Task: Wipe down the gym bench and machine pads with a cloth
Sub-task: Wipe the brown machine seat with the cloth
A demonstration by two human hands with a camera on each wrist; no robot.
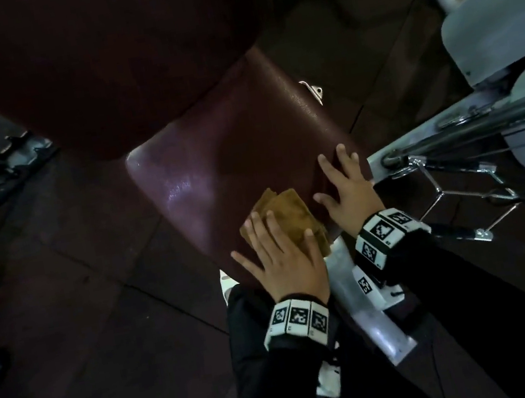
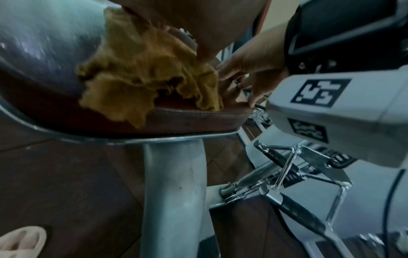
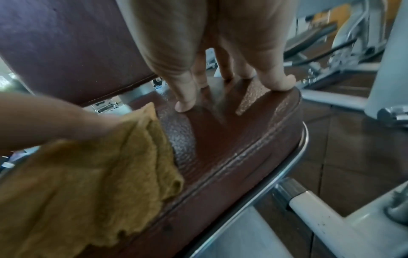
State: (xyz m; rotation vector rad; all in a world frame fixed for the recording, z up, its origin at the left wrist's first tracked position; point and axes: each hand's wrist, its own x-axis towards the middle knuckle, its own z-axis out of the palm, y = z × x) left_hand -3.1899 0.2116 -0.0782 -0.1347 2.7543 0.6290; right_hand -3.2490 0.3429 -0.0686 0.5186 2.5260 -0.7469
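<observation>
Left hand (image 1: pixel 283 261) lies with fingers (image 1: pixel 259 230) spread flat on the cloth (image 1: pixel 290 209), pressing it to the seat pad (image 1: pixel 229 155) near its front edge. Right hand (image 1: pixel 348 191) rests open, fingers (image 3: pixel 185 97) straight, at the pad's right edge beside the cloth.

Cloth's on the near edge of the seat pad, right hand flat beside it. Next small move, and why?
Probably slide the left hand forward, pushing the yellow cloth up the maroon seat pad toward the backrest. The cloth sits at the pad's near edge under straight fingers, with most of the pad bare ahead of it. The right hand lies flat on the pad's right side, which looks like bracing.
</observation>
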